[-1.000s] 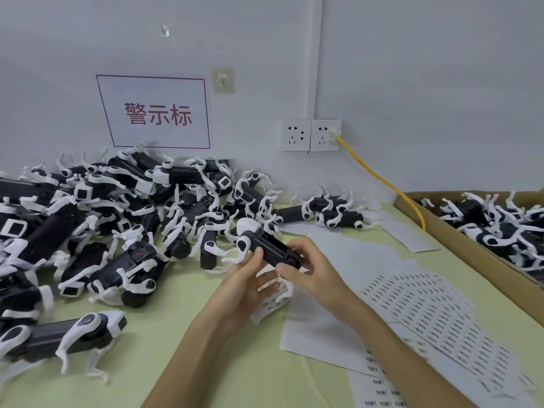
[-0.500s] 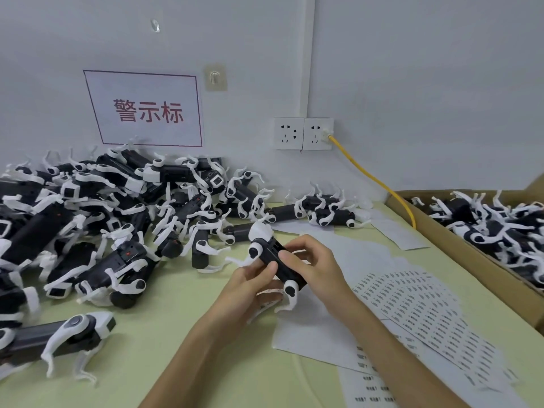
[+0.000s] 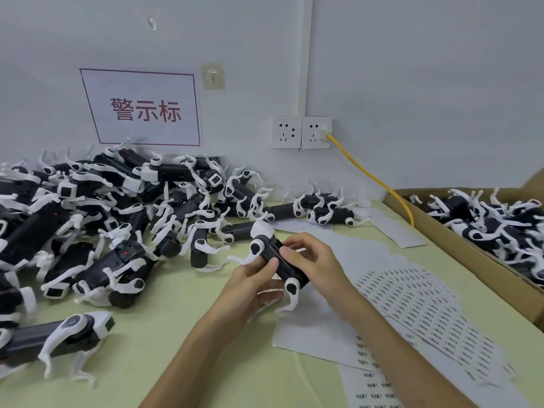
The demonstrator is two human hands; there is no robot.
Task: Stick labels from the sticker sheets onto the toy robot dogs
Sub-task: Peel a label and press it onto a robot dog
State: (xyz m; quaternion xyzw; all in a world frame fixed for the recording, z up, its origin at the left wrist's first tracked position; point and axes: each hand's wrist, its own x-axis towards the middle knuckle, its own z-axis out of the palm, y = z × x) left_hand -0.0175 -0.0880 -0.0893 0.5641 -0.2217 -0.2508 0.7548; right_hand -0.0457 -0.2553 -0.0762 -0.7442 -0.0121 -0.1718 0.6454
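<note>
Toy robot dog [image 3: 275, 254] is held clear of the desk [image 3: 176, 334] between both hands. Its long axis runs from the white head, away and to the left, back toward the wrists. The left hand [image 3: 250, 281] grips it from below, thumb on the dark upper face. The right hand [image 3: 316, 260] curls over from the right, fingers [image 3: 290, 252] pinching that face. Whether a label lies beneath them cannot be told. Sticker sheets [image 3: 418, 307] lie just right of the right hand, the nearer one, so the next peel likely falls to it.

Black-and-white toy robot dog [image 3: 291, 272] tilted, sticker sheets [image 3: 412, 304] flat beside it
</note>
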